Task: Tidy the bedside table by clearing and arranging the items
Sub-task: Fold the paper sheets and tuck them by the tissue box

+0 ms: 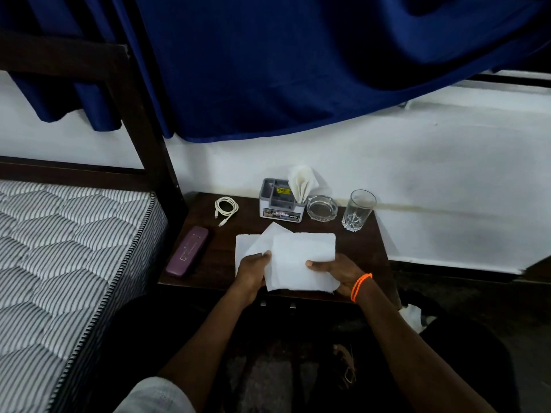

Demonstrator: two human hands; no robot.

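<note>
Tissues (286,257): about three loose white sheets, overlapping in a fan, thin and square-cut with slightly ragged edges, the lowest corner hanging past the near edge of the table (357,248). Both hands hold them. The left hand (253,271) pinches the left side of the stack, thumb on top and fingers curled beneath. The right hand (334,274) grips the right side the same way, its thumb lying across the top sheet and pointing toward the left fingers; two orange bands (360,286) circle that wrist.

Beyond the fingertips stands one grey holder (278,199) with several compartments, and one bunch of folded napkins (302,183) stands upright in its right-hand slot. The holder carries a small yellow label, too small to read, and a front sticker ending in what looks like "OPEL". Just right of it sits one clear glass ashtray (322,207), and farther right, one empty tumbler (357,210) with a cut base. Beyond and left of the left fingers lies one coiled white cable (225,207). Left of the left hand, near the table's edge, lies one purple case (187,251) with faint pale writing I cannot read.

One striped mattress (59,248) lies farther left, and a blue curtain (298,70) hangs above.
</note>
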